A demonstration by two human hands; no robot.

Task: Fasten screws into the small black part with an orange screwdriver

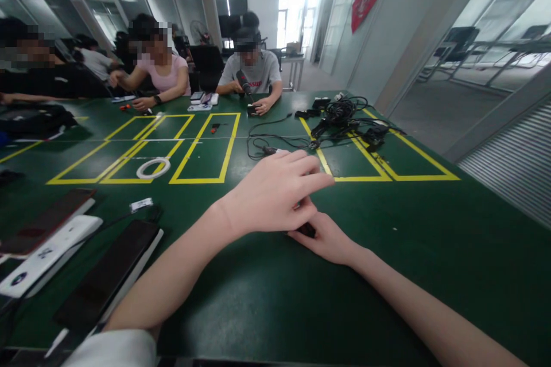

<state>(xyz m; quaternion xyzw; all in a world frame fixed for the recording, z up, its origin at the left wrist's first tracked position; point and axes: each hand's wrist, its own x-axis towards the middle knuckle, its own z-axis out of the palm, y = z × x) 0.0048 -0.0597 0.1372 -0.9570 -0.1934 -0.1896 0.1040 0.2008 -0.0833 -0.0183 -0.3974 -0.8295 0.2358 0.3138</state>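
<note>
Both my hands meet over the green table (241, 298), right of centre. My left hand (271, 192) is bent over from above, its back toward me and its fingers curled. Below it, my right hand (333, 236) is closed around a small dark object (307, 229). Most of that object is hidden by the fingers, so its kind does not show; a speck of red peeks out between the hands. The left fingertips are hidden behind the left hand. Just beyond my left knuckles lies a black cable (262, 140) with a plug-like end.
A tangled heap of black cables (340, 117) lies at the far right. Yellow tape (196, 180) outlines rectangles, with a white ring (154, 168) among them. Phones and a white power strip (47, 258) are at left. Across the table, a person (253, 71) holds a screwdriver-like tool.
</note>
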